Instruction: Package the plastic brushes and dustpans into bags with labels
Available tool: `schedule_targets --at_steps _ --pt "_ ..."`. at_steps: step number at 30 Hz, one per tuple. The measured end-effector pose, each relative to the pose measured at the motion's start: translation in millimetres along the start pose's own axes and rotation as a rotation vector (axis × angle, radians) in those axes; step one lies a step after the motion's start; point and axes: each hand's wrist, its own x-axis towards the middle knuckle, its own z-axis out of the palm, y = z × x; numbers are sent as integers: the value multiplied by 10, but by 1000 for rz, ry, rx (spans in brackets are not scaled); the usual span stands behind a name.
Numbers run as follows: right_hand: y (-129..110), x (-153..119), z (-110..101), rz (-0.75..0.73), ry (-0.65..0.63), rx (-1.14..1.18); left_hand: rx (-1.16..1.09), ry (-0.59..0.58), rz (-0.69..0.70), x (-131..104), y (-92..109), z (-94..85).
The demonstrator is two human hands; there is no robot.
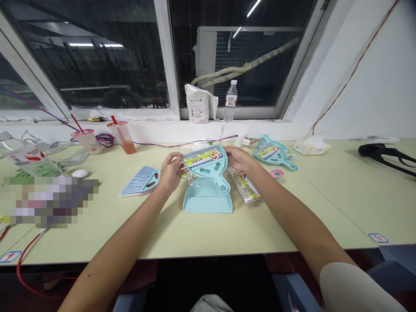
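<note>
Light-blue plastic dustpan (208,204) nearest, on pale-yellow tabletop (182,238). Just above it, held up: clear-wrapped light-blue plastic pack (212,166) w/ yellow label; L hand (170,173) & R hand (239,158), fingers clamped on opp. edges. Far back: clear plastic water bottle (231,102) w/ white cap, on sill (152,127).

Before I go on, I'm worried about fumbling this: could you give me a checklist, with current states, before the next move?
1. Left hand gripping the dustpan-and-brush set: ok.
2. Right hand at the set's right edge: ok; its exact grip: cannot tell.
3. Clear plastic wrap away from the set: not ok.
4. Loose blue dustpan resting on the table: ok.
5. Loose hand brush out of the hands: ok.
</note>
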Motion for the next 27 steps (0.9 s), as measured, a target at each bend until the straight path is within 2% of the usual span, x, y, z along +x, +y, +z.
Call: schedule_targets --at_steps 8,11,15,21,27 --pt "-112 -62 -3 91 55 61 12 8 6 -4 -6 2" --pt "-119 -67 -2 100 82 16 23 7 19 -11 -25 16" --pt "-78 -48 2 35 62 -38 30 0 42 -5 -54 10" --pt "-123 -66 7 160 13 94 13 -14 59 19 -61 -13" --pt "-118 -54 31 165 16 73 3 -26 65 25 -67 -17"
